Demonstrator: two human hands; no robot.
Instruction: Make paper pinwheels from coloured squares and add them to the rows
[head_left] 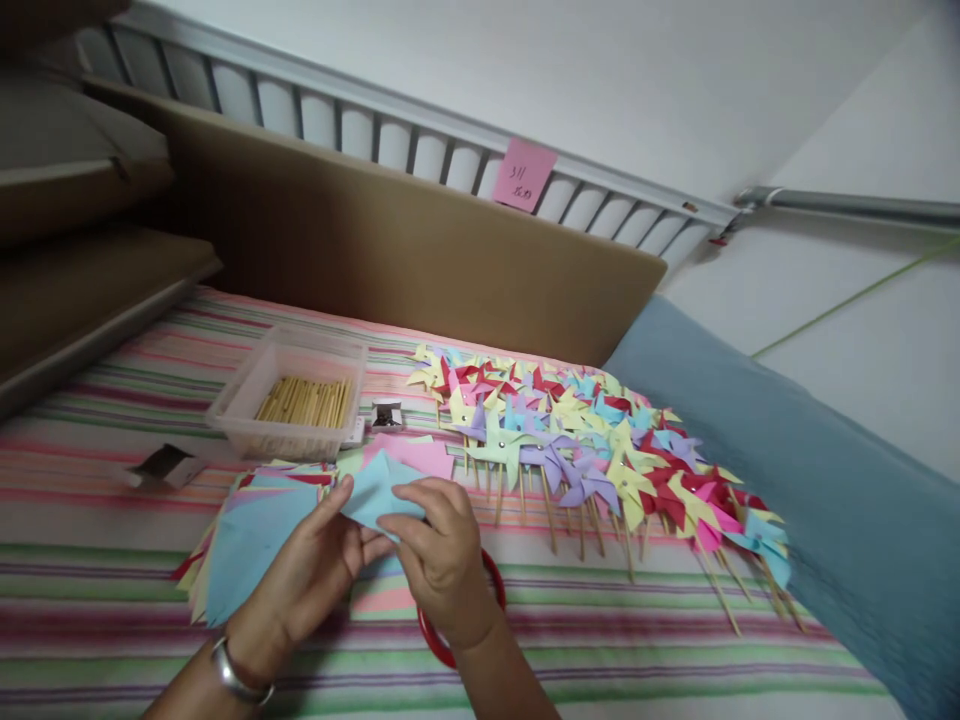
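Observation:
A light blue sheet of paper (377, 488) is held up between both hands. My left hand (319, 560), palm up and with a silver bangle at the wrist, grips its left side with thumb and fingers. On the right side of the sheet, my right hand (442, 560) pinches the edge between thumb and fingers. A fanned stack of coloured paper (259, 545) lies left of my left hand, blue on top. Pink paper sheets (424, 458) lie just behind the held piece. A red ring-shaped handle (495, 580) shows partly beneath my right wrist; the rest of it is hidden.
Many paper pinwheels on sticks (555, 430) spread over the right of the striped cloth (600, 640). Behind the papers stands a clear plastic tub (236, 405) of short wooden sticks (307, 400). Small boxes (386, 415) sit nearby. A cardboard panel (420, 240) rises at the back.

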